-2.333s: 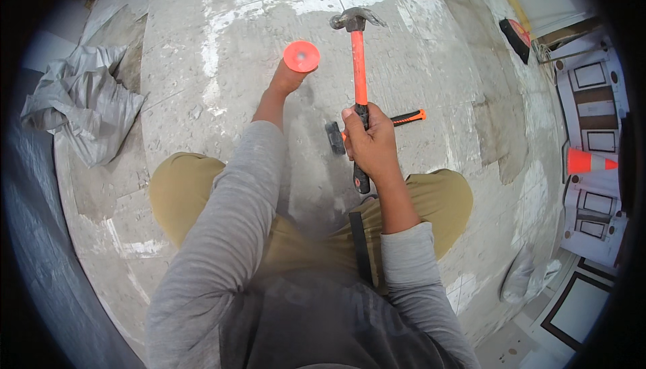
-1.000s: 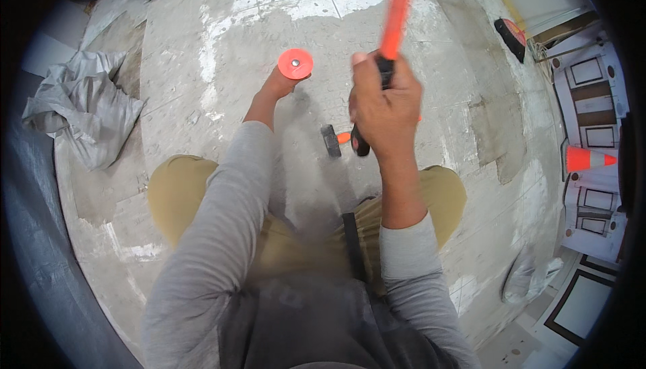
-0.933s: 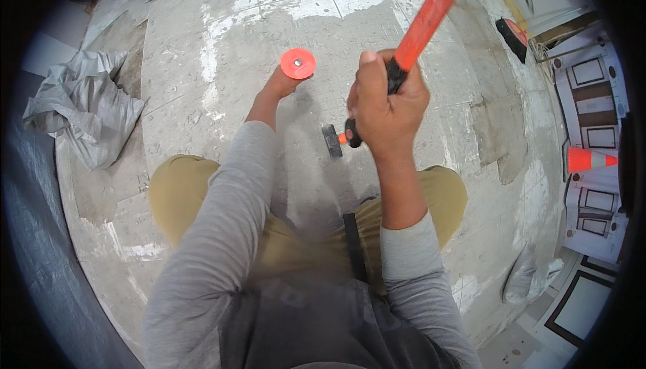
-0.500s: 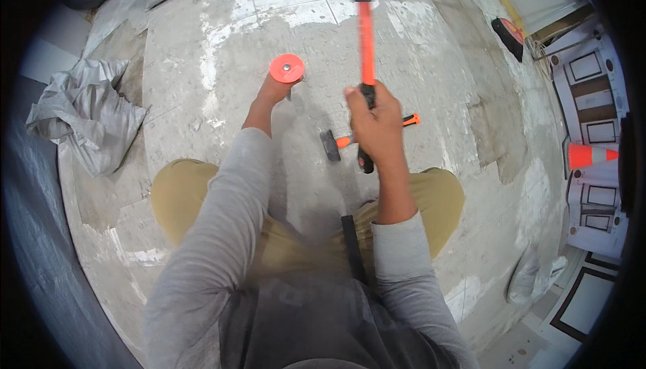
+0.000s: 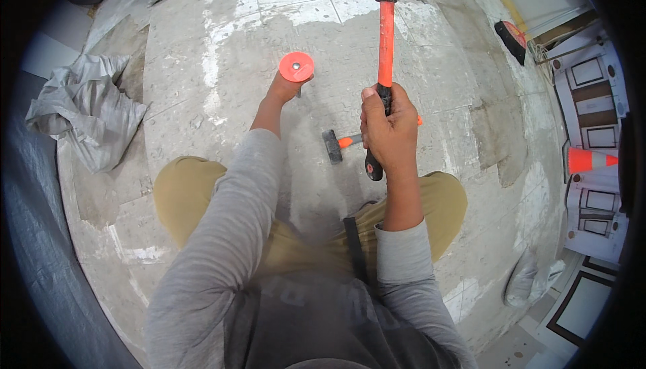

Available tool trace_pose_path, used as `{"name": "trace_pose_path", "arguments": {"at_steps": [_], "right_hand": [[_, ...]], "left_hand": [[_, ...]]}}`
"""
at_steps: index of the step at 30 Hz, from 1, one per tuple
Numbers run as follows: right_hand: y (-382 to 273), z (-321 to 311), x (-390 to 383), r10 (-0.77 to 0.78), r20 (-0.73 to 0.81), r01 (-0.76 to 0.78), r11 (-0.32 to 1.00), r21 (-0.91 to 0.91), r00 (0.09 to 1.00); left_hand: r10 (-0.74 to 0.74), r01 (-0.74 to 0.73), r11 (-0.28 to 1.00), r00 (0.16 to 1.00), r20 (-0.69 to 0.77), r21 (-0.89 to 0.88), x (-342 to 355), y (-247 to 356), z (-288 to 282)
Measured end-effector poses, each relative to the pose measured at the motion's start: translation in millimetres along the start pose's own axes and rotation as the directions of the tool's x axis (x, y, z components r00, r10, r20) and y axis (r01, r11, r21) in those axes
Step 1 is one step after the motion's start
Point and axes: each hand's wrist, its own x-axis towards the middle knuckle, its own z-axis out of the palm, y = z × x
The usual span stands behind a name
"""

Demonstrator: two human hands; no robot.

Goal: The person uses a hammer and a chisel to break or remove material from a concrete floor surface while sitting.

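My left hand [image 5: 285,89] is closed round a chisel with a round orange hand guard [image 5: 288,68], held over the worn floor ahead of me. The chisel's grey striking end shows at the centre of the guard, and a bit of its shank is visible beneath. The fingers are mostly hidden under the guard. My right hand [image 5: 393,130] grips the black handle of a claw hammer [image 5: 385,39] with an orange shaft. Its dark head is raised well apart from the chisel. Between my knees and the chisel lies a club hammer [image 5: 332,147], its handle partly covered by my right hand.
A crumpled white sack [image 5: 87,110] lies on the left, beside blue-grey sheeting [image 5: 47,248]. On the right are a brush head [image 5: 511,41], an orange-and-white cone [image 5: 587,160] and panelled white boards [image 5: 595,127]. The floor [image 5: 222,93] is rough, with white patches.
The claw hammer, blurred before, is now sharp and has shifted right with my right hand, which sits slightly lower. My left hand and the chisel have moved a little to the right.
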Motion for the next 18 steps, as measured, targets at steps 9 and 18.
{"name": "trace_pose_path", "arguments": {"at_steps": [9, 18], "right_hand": [[-55, 5, -21, -0.226, -0.058, 0.233, 0.952, 0.199, 0.972], [77, 28, 4, -0.084, 0.136, 0.137, 0.885, -0.446, 0.987]], "left_hand": [[-0.077, 0.08, 0.996, 0.995, 0.067, -0.038, 0, -9, 0], [0.154, -0.154, 0.988, 0.983, 0.097, -0.012, 2, 11, 15]]}}
